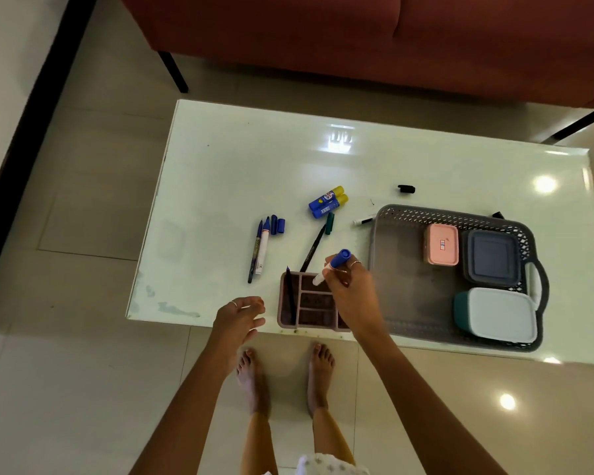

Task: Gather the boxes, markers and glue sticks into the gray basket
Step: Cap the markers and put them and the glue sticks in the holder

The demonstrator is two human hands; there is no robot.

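My bare feet (pixel 285 378) stand on the tiled floor (pixel 83 371) at the near edge of the white worktop (pixel 240 166). My left hand (pixel 240 318) hovers at that edge, its grip released, fingers loosely spread and holding nothing. My right hand (pixel 348 286) has its grip pinched around a blue-capped marker (pixel 331 266), white barrel pointing down to seven o'clock, cap up at one o'clock, above a brown compartment tray (pixel 309 303). A dark pen (pixel 289 296) lies in the tray's left slot.

At three o'clock from my right hand sits the gray basket (pixel 408 286), perforated walls, a handle on its right side. Inside it are three boxes: a teal box with a white lid (pixel 498 313) nearest me, a dark gray-blue box (pixel 491 257) beyond it, and a pink box (pixel 441 244) just left of that, with a small label too small for me to read.

At ten o'clock from the tray, two markers (pixel 258 250) lie side by side on the worktop, with two loose blue caps (pixel 277 224) at their far ends; the print on the white barrel is too small to read. A black pen with a green cap (pixel 318 245) slants from the tray toward one o'clock. Beyond it, two blue glue sticks with yellow caps (pixel 328 202) lie touching each other; their labels are not legible. A white marker (pixel 363 221) lies against the basket's far left corner, and a loose black cap (pixel 406 189) rests farther off at twelve o'clock from the basket.
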